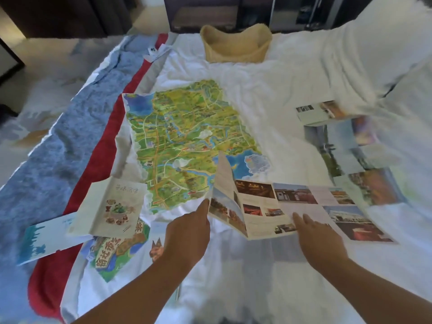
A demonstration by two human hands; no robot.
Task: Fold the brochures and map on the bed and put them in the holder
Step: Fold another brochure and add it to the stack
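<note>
White bedding on the bed [257, 288] blurs at the right, smearing a second brochure [346, 146]. The left hand [187, 232] touches the photo brochure's [280, 211] raised end panel; its fingertips are hidden, so I cannot tell if the grip pinches. The right hand [320, 239] presses flat, fingers straight, on that brochure, which runs left to right. Beyond it the map [184, 141] points lengthwise toward the woven holder [236, 46].

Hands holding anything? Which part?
Left hand grips the photo brochure at its raised left panel's lower edge; right hand lies flat on its middle, gripping nothing.
</note>
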